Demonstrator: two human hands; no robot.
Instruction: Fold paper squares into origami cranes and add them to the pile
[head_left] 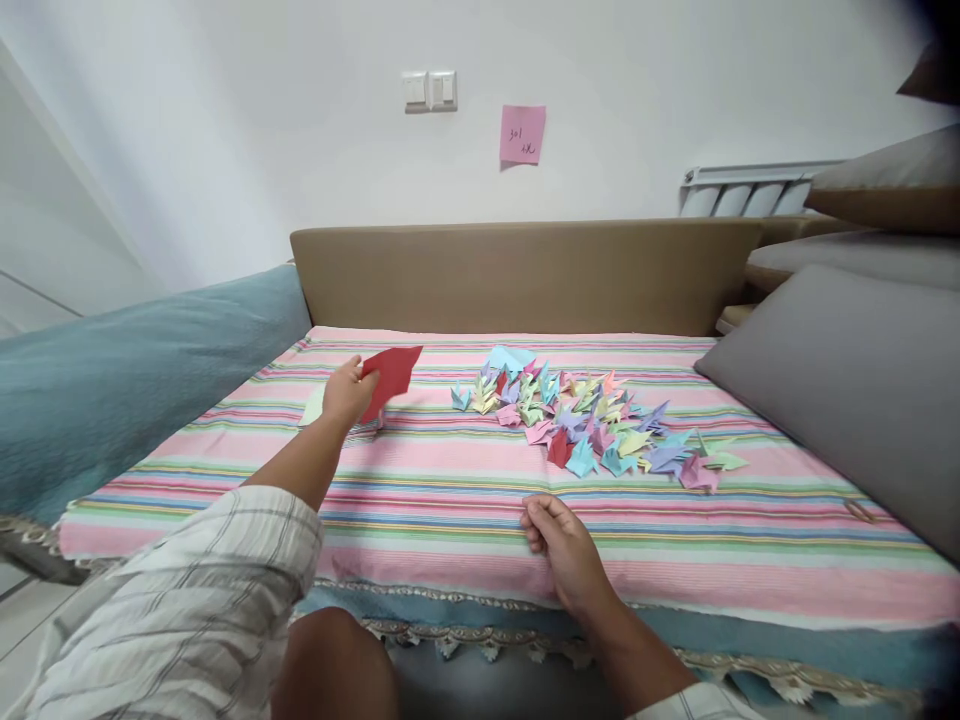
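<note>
Left hand: fingers (369,376) pinching a sheet of red paper (392,380), raised at the left part of the striped cloth.
Right hand (564,545): fingers curled together near the cloth's front; whether anything is between them, cannot tell.
Paper stack (365,433): partly hidden under the left hand (348,396) and red sheet; a pale green sheet (313,405) just beside it.
Folded paper cranes (581,425): multicoloured, spread in a cluster right of centre; light blue paper (511,358) at its far edge.
Striped cloth (450,480): pink with multicoloured stripes, over the seat.
Grey cushion (840,370): right end.
Pink note (523,135): on the wall, right of the switches (429,91).
</note>
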